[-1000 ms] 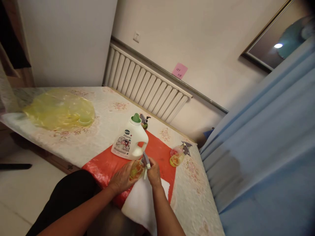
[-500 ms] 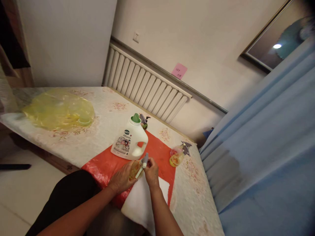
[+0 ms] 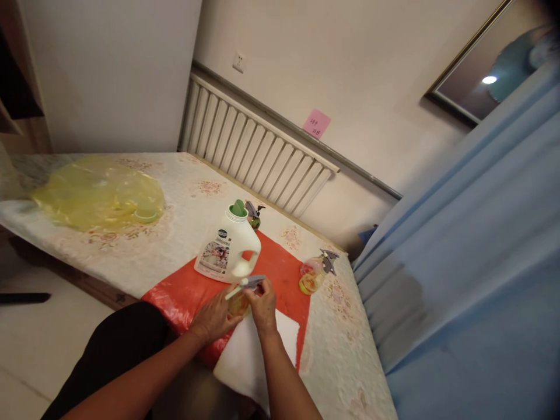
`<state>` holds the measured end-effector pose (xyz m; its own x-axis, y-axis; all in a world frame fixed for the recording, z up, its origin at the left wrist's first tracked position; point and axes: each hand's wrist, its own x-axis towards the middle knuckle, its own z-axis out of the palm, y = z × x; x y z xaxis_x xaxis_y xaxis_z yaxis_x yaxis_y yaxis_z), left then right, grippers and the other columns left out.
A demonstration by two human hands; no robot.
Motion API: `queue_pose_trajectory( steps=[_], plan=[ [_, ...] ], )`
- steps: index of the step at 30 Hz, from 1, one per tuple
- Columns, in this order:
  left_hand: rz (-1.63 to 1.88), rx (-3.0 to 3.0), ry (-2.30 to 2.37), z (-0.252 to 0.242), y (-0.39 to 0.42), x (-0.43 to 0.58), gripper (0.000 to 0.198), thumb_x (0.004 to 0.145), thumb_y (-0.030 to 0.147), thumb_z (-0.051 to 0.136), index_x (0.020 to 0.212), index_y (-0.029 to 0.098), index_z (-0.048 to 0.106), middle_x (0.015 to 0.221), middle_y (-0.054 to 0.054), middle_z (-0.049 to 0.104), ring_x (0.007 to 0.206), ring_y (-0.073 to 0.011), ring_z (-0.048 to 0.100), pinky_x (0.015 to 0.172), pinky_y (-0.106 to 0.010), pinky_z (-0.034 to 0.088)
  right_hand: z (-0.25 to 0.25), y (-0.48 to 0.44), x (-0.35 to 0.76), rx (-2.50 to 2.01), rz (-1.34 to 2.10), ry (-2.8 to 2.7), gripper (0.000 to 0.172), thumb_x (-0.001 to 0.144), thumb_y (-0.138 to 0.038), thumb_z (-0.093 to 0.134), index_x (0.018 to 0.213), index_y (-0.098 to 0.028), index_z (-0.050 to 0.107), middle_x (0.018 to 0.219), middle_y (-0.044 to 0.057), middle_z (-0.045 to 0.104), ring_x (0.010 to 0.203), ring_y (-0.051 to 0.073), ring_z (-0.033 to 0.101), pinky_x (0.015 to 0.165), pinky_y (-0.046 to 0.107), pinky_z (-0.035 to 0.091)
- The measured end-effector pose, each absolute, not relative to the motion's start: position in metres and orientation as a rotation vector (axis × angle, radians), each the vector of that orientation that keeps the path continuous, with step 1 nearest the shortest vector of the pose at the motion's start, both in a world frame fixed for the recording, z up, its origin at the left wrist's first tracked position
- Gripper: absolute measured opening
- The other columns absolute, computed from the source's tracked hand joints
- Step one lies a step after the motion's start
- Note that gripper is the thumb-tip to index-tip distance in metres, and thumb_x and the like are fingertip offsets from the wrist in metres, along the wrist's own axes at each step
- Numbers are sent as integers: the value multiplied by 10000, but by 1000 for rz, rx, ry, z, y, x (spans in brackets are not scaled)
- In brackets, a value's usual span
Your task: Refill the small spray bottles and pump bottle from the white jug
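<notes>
A small spray bottle (image 3: 237,305) with amber-yellow liquid stands between my hands. My left hand (image 3: 215,318) is wrapped round its body. At its top, my right hand (image 3: 264,306) grips the grey and white trigger spray head (image 3: 254,282) with closed fingers. Just behind, a large white jug (image 3: 231,245) with a handle, a printed label and a green spout stands on a red plastic sheet (image 3: 284,271). Below my hands lies a folded white cloth (image 3: 245,361). Whether the spray head is fully seated on the bottle is hidden by my fingers.
Two more spray bottles (image 3: 311,280) stand to the right, one yellow, one pinkish. Another dark spray bottle (image 3: 254,220) is partly behind the jug. A yellow plastic bag (image 3: 96,192) and a pale green cap (image 3: 146,216) lie at left. A radiator (image 3: 258,146) lines the wall; a blue curtain (image 3: 459,262) hangs right.
The spray head has turned on the bottle: its nozzle pointed toward me and now points left. My right hand has turned with it, while my left hand keeps hold of the body.
</notes>
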<state>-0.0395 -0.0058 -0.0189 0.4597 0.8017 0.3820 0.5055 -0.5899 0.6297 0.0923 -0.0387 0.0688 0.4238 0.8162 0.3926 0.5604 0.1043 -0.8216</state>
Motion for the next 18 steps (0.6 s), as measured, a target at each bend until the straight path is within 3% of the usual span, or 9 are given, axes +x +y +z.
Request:
queue_pose_trajectory(
  steps=[10,14,18],
  plan=[
    [969,2306,1039,-17,-4,-38,700,803,348,614,1408,164,316,1398,-182,510,1263,-305,525,1044,-455,438,48,-31,80,-1667,157,-1031,276,623,-313,762,791,-176,592,752,14,624,663,173,542,650,277,450],
    [950,2317,1058,-16,-5,-39,701,797,339,622,1398,141,321,1398,-196,506,1263,-311,523,1040,-460,439,49,-30,83,-1668,166,-1067,259,630,-313,752,787,-181,594,751,17,637,699,186,565,676,282,454],
    [898,2292,1116,-16,-5,-39,638,791,374,623,1343,137,408,1282,-193,595,1175,-334,588,982,-474,479,51,-32,85,-1647,213,-1135,141,687,-270,677,775,-196,594,780,15,645,744,184,574,713,275,450]
  ],
)
